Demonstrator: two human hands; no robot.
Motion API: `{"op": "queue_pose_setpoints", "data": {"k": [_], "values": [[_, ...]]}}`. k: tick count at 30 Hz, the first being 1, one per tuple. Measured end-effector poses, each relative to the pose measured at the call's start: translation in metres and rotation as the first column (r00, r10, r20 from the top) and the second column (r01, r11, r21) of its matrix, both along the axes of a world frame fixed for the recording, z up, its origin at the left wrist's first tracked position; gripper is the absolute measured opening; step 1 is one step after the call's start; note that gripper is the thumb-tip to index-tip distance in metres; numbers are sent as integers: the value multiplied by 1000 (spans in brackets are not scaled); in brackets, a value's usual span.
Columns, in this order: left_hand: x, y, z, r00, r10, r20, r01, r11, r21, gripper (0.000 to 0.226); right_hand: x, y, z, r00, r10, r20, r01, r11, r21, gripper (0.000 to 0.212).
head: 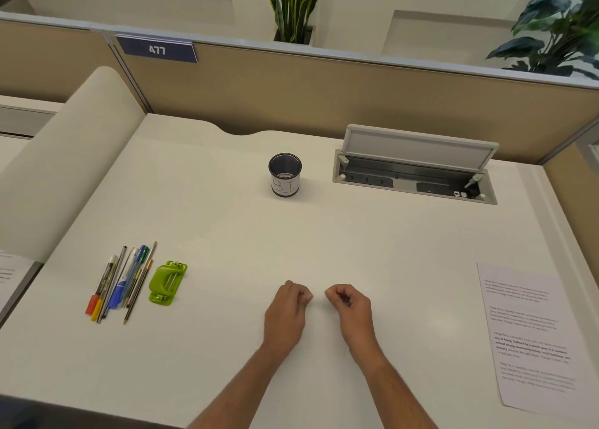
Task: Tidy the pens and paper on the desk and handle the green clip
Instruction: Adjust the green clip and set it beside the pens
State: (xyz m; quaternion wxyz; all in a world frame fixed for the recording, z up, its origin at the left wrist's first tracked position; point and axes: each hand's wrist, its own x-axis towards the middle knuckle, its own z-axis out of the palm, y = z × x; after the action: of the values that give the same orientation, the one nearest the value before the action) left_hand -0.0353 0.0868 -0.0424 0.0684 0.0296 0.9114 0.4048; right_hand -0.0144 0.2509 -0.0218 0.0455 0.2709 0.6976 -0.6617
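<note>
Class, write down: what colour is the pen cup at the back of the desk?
The pen cup is black mesh with a white label; head view.

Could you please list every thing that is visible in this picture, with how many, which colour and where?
pens and pencils: about nine, mixed colours, side by side at the desk's left
green clip: one, green, just right of the pens
pen cup: one, black mesh with a white label, upright at middle back
printed paper: one, white, at the desk's right edge
cable box: one, grey, lid open, at back right
desk: one, white
partition: one, beige, behind the desk
number plate: one, blue, reads 477, on the partition
plants: two, green, beyond the partition
left hand: fingers curled, holds nothing, on the desk at front middle
right hand: the same, beside it, not touching
</note>
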Motion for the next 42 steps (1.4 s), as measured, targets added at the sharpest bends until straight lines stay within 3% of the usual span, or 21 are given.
{"op": "queue_pose_setpoints", "data": {"k": [3,6,16,21,28,33,37,42], "values": [[-7,5,15,932,184,311,-298,879,373,14,-4,-4,4,999,-51,10,52,997,-57,6],[-11,12,27,882,218,418,-414,783,464,13,-12,-14,9,997,-71,11,72,992,-104,8],[-78,30,62,861,306,407,-506,599,620,16,-91,-45,45,988,-99,-118,78,983,-168,10],[-164,16,90,883,328,336,-470,597,650,17,-180,-53,75,973,-56,-223,37,995,-88,10],[-265,0,107,894,420,155,-432,722,540,10,-285,-62,92,962,39,-270,22,976,218,9],[-292,-5,90,910,409,-75,-386,898,213,14,-319,-62,84,974,144,-178,-33,856,515,11],[-298,-7,76,920,350,-177,-352,936,19,21,-330,-61,77,976,178,-126,-64,785,616,13],[-301,-8,68,930,275,-243,-299,952,-63,23,-334,-60,71,965,254,-63,-140,705,695,18]]}}
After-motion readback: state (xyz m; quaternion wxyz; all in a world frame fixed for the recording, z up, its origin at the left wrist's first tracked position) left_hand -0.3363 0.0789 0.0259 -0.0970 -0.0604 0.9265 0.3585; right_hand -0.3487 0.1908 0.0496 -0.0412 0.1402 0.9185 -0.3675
